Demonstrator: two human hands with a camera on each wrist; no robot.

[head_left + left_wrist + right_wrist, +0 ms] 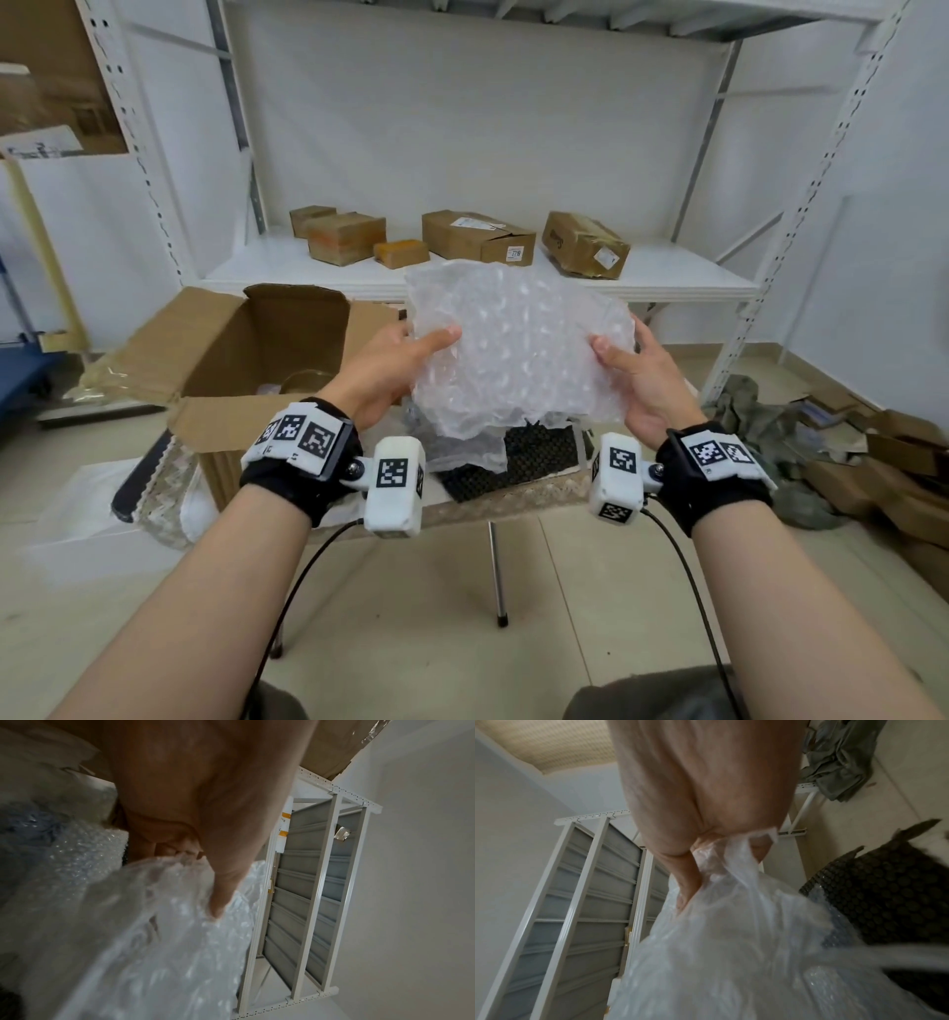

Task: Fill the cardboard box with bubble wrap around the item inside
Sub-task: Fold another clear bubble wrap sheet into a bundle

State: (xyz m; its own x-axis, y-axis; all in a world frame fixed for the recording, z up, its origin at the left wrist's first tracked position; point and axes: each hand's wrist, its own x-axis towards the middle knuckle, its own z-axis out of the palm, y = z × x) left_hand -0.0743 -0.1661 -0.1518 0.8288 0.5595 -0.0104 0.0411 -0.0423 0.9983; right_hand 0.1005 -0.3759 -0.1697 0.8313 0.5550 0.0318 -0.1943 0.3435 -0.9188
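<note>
A clear sheet of bubble wrap (518, 349) is held up in front of me by both hands. My left hand (405, 354) pinches its left edge, thumb on the near face and fingers behind. My right hand (629, 362) pinches the right edge the same way. The wrist views show the bubble wrap (159, 933) (731, 943) bunched under each thumb. The open cardboard box (246, 360) stands to the left, flaps up. A clear rounded item (305, 383) lies inside, mostly hidden by the box wall.
More bubble wrap (462, 447) and a black dimpled sheet (529, 457) lie on a small table (513, 501) below my hands. A white shelf (462, 277) behind carries several small boxes. Flattened cardboard and grey cloth (770, 421) litter the floor at right.
</note>
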